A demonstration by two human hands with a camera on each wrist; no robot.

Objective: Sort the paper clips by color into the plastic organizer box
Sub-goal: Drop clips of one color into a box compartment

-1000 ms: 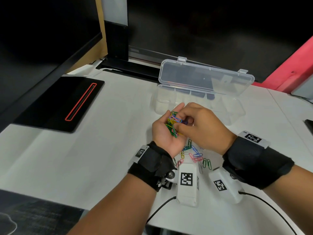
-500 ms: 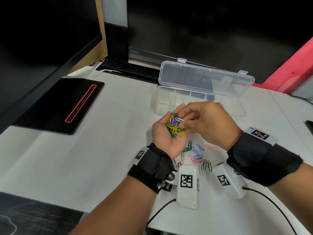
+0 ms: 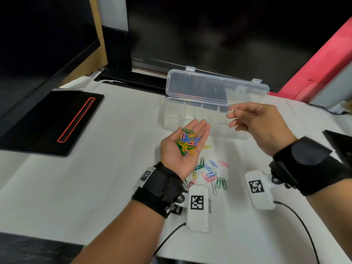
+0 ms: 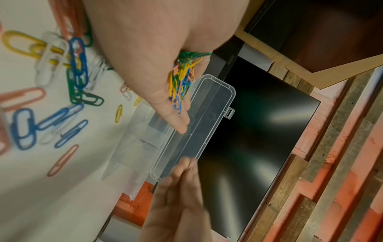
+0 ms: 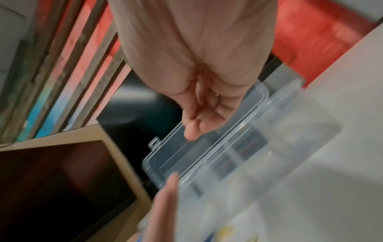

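Nearest, loose coloured wire paper clips [image 3: 208, 171] lie scattered on the white surface [image 3: 95, 187], on the near side of the clear plastic organizer box [image 3: 192, 115]. Just beyond them the left hand [image 3: 182, 147] is held palm up with relaxed fingers, cradling a mixed heap of coloured paper clips [image 3: 187, 142] short of the box. Farther, the right hand [image 3: 257, 124] pinches a single pale paper clip [image 3: 233, 110] over the box's right-hand compartments, before its raised clear lid [image 3: 215, 86].
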